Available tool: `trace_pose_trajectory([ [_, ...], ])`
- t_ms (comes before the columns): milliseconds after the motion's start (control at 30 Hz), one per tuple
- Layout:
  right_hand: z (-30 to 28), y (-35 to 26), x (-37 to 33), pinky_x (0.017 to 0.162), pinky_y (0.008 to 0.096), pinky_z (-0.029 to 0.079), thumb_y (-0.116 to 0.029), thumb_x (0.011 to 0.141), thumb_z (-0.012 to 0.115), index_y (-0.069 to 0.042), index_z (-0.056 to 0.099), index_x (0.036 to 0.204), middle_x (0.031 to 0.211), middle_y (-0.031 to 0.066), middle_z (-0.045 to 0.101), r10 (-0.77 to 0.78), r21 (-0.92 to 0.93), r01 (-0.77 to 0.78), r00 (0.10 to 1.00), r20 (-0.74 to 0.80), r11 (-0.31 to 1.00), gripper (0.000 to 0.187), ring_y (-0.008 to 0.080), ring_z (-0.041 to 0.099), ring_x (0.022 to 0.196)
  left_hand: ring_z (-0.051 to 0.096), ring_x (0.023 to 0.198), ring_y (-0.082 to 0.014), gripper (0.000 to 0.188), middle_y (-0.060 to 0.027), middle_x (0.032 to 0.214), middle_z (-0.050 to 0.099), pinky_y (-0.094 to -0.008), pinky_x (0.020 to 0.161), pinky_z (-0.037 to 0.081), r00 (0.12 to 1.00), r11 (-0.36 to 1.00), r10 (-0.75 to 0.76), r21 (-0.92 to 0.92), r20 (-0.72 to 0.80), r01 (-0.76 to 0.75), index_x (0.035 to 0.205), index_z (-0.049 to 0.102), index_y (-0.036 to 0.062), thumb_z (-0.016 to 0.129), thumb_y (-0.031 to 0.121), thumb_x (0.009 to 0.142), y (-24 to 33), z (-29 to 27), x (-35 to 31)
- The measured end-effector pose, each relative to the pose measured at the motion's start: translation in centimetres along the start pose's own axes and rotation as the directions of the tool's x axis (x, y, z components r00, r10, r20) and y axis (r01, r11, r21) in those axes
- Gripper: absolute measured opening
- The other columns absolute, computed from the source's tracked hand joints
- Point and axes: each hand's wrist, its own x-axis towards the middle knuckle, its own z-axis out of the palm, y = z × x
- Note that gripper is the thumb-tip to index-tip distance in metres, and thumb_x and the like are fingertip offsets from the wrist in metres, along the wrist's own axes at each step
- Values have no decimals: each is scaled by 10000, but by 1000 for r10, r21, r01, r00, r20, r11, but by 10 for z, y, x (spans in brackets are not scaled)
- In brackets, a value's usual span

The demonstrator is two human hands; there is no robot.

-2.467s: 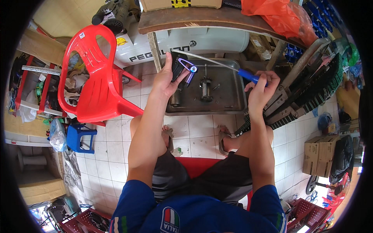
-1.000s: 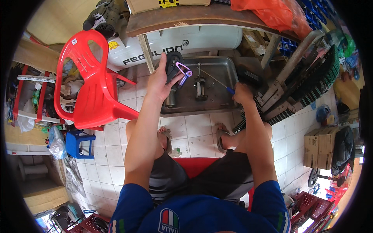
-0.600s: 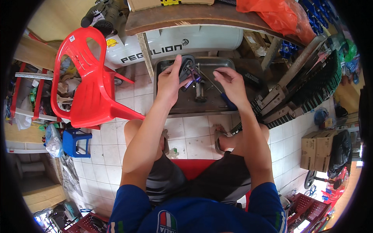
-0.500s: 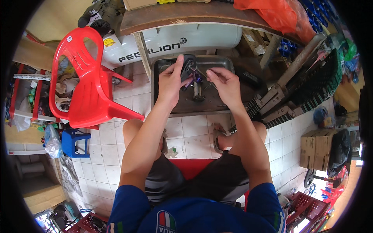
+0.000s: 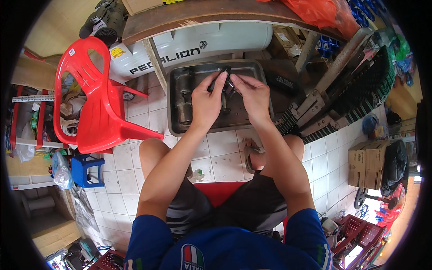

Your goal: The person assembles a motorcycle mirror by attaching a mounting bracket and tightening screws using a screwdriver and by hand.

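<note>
My two hands are close together above a dark metal tray [image 5: 171, 108]. My left hand [image 5: 207, 101] grips a black part [image 5: 227, 69], its thumb laid along it. A purple metal piece [image 5: 230, 88] shows between the hands, and it seems joined to the black part. My right hand [image 5: 254, 98] has thumb and fingers closed against this same piece; whether it also pinches something small is hidden. Below them in the tray stands a greyish metal part [image 5: 226, 108], partly covered by the hands. Worn metal cylinders [image 5: 184, 112] lie along the tray's left side.
A red plastic chair [image 5: 96, 112] and a blue stool [image 5: 87, 171] are on the left. Behind the tray lie a white tank [image 5: 234, 42] and a wooden bench [image 5: 202, 15]. Long metal bars with dark toothed strips [image 5: 315, 110] lean at right. Cardboard boxes [image 5: 366, 164] stand farther right.
My hands have drawn together, and the black part has turned from its broad face to its edge. The thin rod at my right fingers no longer shows. The whole view has shifted slightly.
</note>
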Motion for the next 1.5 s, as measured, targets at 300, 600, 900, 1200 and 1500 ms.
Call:
trace_pose_trajectory([
  [300,5,1,-2,713,220,509,-170,896,747,72,724,992,868,78,733,19,-90,-20,1000,-14,996,261,82,648,777,676,985,-226,489,-198,1069,712,-303,898,490,999,998,38,54,-9,-38,1149,678,-44,645,403,954,-4,-1,1],
  [600,1,6,-1,748,219,496,-143,898,739,71,706,1011,901,75,722,93,45,-93,996,2,995,244,99,649,818,673,1017,-238,494,-204,1077,710,-305,915,486,999,997,44,60,2,-44,1151,678,-44,646,407,952,-2,0,-1],
  [900,1,8,-1,753,213,483,-140,904,735,69,692,1056,924,66,714,45,-2,-45,999,28,999,262,93,634,832,684,999,-239,495,-199,1057,720,-307,912,490,1000,997,29,77,3,-30,1138,686,-40,654,414,944,2,-2,-1],
  [1200,0,9,0,717,225,511,-93,875,750,84,696,1023,898,95,719,37,27,-37,999,13,999,237,111,659,794,687,999,-249,495,-200,1059,719,-311,907,491,999,994,30,105,13,-32,1132,691,-23,642,432,945,5,-4,-2],
  [1500,-4,6,1,757,221,501,-123,869,766,82,693,1048,921,92,717,57,88,-67,993,103,994,281,110,654,844,670,933,-181,503,-169,998,727,-286,865,501,1000,998,0,65,27,-2,1126,693,-31,645,438,949,7,-8,-1],
])
